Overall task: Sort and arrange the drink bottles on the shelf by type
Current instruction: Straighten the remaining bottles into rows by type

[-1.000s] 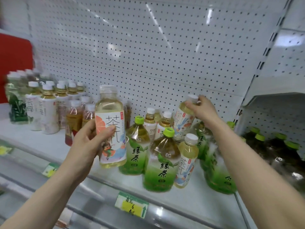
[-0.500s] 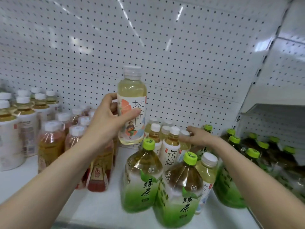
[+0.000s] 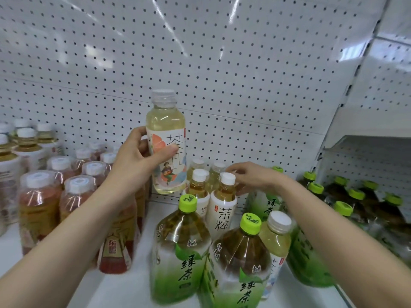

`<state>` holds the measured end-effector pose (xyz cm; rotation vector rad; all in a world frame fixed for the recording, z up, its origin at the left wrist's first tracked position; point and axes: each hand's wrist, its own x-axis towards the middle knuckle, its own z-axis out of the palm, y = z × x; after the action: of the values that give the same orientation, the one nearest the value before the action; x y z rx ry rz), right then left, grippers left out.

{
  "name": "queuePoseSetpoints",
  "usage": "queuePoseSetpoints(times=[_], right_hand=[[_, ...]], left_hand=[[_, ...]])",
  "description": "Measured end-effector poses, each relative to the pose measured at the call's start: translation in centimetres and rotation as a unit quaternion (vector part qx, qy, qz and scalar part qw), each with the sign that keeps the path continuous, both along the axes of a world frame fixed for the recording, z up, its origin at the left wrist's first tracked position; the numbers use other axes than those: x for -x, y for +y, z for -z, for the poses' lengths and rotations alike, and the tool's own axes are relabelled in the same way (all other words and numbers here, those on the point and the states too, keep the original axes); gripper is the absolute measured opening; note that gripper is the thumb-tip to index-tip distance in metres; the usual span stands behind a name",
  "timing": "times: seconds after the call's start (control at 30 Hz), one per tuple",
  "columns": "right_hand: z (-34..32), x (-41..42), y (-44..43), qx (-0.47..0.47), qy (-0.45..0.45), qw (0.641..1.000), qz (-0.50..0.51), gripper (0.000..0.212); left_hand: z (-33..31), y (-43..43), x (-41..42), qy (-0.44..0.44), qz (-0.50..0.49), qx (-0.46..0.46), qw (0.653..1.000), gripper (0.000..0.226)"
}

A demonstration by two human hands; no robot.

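Note:
My left hand [image 3: 135,165] grips a pale yellow tea bottle [image 3: 165,141] with a white label and an orange fruit picture, held upright above the shelf [image 3: 120,287] near the back panel. My right hand [image 3: 253,177] reaches over the back of a bottle cluster. Its fingertips curl beside the white cap of a small white-label tea bottle [image 3: 223,210], and whether they grip it is unclear. A second such bottle [image 3: 198,187] stands left of it. Two large green-cap green tea bottles [image 3: 182,247] [image 3: 240,265] stand in front, with a pale white-cap bottle [image 3: 275,238] beside them.
Amber and red tea bottles with white caps [image 3: 37,207] fill the left of the shelf. Dark bottles with green caps [image 3: 355,205] stand on the neighbouring shelf at right. A white pegboard [image 3: 222,74] closes the back.
My left hand has raised the pale bottle and carried it toward the back panel. My right hand has set its bottle down at the back and now rests by the white caps.

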<state>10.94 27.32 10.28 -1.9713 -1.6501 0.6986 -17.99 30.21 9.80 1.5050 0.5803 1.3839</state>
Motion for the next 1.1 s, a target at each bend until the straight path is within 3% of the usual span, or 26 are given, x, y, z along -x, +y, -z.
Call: queuePoseSetpoints(times=[0.13, 0.2, 0.27, 0.43, 0.53, 0.63, 0.8, 0.97, 1.03, 1.1], right_hand=[[-3.0, 0.8, -3.0, -0.094, -0.043, 0.995, 0.013, 0.038], [-2.6, 2.1, -4.3, -0.055, -0.053, 0.997, -0.032, 0.042], [-0.8, 3.2, -4.5, -0.021, -0.071, 0.996, -0.056, 0.031], [0.7, 2.8, -5.6, -0.106, 0.057, 0.992, 0.026, 0.023], [-0.3, 1.1, -7.9, -0.197, 0.133, 0.965, 0.11, 0.013], [-2.2, -0.8, -10.5, -0.285, 0.148, 0.933, 0.162, 0.008], [-3.8, -2.9, -13.6, -0.356, 0.04, 0.904, 0.234, 0.024], [-4.3, -4.1, -15.1, -0.395, -0.004, 0.882, 0.256, 0.027], [-4.1, -4.4, -15.2, -0.402, 0.006, 0.882, 0.248, 0.028], [-3.7, -4.4, -15.2, -0.405, 0.029, 0.883, 0.236, 0.025]], left_hand=[[-0.4, -0.2, 0.1, 0.001, -0.012, -0.023, 1.0, 0.049], [-0.5, -0.6, -0.1, -0.002, -0.027, -0.033, 0.999, 0.048], [-0.9, -1.0, -0.3, -0.002, -0.039, -0.041, 0.998, 0.052], [-2.3, -2.0, -1.6, -0.01, -0.014, -0.033, 0.999, 0.06], [-3.7, -3.4, -3.5, 0.015, 0.008, -0.042, 0.999, 0.064], [-4.6, -4.1, -6.4, 0.048, 0.068, -0.017, 0.996, 0.067], [-2.7, -4.0, -11.8, 0.204, 0.106, 0.007, 0.973, 0.078], [0.9, -4.1, -14.7, 0.413, 0.063, -0.054, 0.907, 0.109], [1.8, -4.5, -15.0, 0.48, 0.066, -0.066, 0.872, 0.104], [2.5, -4.7, -15.4, 0.525, 0.087, -0.069, 0.844, 0.08]])
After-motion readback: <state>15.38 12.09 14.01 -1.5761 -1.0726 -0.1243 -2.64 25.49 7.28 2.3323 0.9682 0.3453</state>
